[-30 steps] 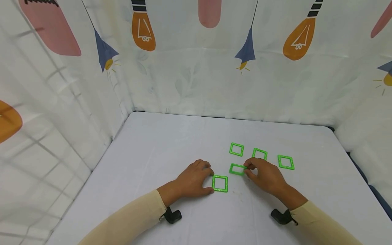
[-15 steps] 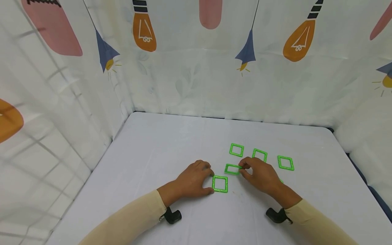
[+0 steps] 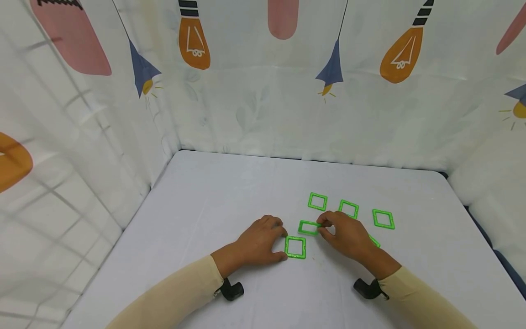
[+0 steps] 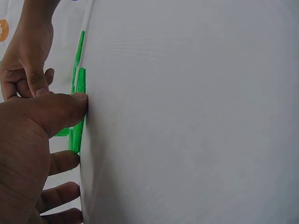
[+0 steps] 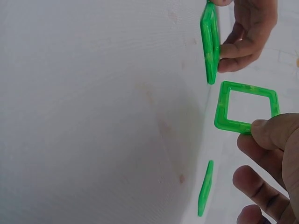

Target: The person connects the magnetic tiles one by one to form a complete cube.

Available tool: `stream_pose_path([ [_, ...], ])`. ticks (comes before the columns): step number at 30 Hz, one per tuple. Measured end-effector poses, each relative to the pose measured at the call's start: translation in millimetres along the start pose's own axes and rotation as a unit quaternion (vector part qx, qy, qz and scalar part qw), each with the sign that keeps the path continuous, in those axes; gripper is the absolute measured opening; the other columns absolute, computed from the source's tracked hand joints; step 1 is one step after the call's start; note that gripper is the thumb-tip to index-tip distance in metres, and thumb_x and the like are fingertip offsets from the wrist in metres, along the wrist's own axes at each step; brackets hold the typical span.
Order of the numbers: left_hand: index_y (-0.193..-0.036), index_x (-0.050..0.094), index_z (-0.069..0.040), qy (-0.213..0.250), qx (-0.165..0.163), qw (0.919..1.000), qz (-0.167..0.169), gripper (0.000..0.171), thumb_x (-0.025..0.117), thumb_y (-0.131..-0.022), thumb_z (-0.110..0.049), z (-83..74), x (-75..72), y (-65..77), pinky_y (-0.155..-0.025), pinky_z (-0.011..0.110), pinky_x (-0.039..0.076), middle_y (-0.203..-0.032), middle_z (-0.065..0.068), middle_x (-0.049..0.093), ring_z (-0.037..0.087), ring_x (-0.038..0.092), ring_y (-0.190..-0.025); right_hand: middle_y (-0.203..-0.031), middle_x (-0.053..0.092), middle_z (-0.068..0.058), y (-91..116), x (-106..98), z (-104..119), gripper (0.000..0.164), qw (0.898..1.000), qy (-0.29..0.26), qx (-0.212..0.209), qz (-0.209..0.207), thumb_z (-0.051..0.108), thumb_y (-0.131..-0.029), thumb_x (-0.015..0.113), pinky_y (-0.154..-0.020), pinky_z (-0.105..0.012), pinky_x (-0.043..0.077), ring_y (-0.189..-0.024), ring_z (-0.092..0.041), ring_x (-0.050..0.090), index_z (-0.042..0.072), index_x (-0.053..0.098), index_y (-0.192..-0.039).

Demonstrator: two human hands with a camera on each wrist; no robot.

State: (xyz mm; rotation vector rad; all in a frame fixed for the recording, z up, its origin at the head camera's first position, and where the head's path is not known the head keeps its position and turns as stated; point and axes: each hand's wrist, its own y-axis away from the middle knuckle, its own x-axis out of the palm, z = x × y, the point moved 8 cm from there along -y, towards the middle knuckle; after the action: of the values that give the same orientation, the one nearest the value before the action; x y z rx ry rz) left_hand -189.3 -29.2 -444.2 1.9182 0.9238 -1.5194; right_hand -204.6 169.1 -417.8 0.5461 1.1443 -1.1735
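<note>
My left hand (image 3: 259,242) rests on the table and holds a green square magnetic tile (image 3: 304,247) at its left side, thumb at the near corner and a finger at the far one. This tile (image 4: 81,84) lies flat in the left wrist view. My right hand (image 3: 349,235) pinches a second open-centred green tile (image 3: 302,227) between thumb and forefinger. In the right wrist view this pinched tile (image 5: 223,105) is raised on edge, beyond the first tile (image 5: 209,46) that the left fingers touch. The two tiles are close together but apart.
Green square tiles lie at the back right: one tile (image 3: 318,201), another tile (image 3: 349,208) partly behind the right hand, and a third tile (image 3: 384,219). Another tile (image 3: 374,241) is mostly hidden by the right wrist. A patterned curtain (image 3: 263,114) hangs behind the white table (image 3: 230,183).
My right hand has moved left with its pinched tile, bringing it closer to the tile at my left hand. A tile beneath the right wrist has come partly into view. The left hand stays put.
</note>
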Motion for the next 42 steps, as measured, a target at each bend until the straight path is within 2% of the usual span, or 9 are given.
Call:
stream_pose_path([
  [9, -0.124, 0.068, -0.02, 0.0, 0.0, 1.0, -0.004, 0.051, 0.078, -0.086, -0.053, 0.8, 0.6, -0.9, -0.11, 0.04, 0.039, -0.138, 0.004, 0.055, 0.023, 0.046, -0.135, -0.092, 0.069, 0.01, -1.4, 2.4, 3.5, 0.022, 1.0, 0.007, -0.012, -0.009, 0.02, -0.087, 0.084, -0.06, -0.026, 0.048, -0.085, -0.012, 0.067, 0.024, 0.068, -0.102],
  [42, -0.123, 0.069, -0.02, 0.004, -0.001, 1.0, -0.008, 0.05, 0.078, -0.086, -0.052, -0.3, 0.1, -0.8, -0.111, 0.039, 0.038, -0.137, 0.004, 0.056, 0.022, 0.046, -0.134, -0.094, 0.068, 0.009, -7.2, 13.8, 14.2, 0.021, 1.0, 0.007, -0.009, 0.016, 0.021, -0.088, 0.083, -0.065, -0.028, 0.05, -0.088, -0.012, 0.067, 0.024, 0.068, -0.104],
])
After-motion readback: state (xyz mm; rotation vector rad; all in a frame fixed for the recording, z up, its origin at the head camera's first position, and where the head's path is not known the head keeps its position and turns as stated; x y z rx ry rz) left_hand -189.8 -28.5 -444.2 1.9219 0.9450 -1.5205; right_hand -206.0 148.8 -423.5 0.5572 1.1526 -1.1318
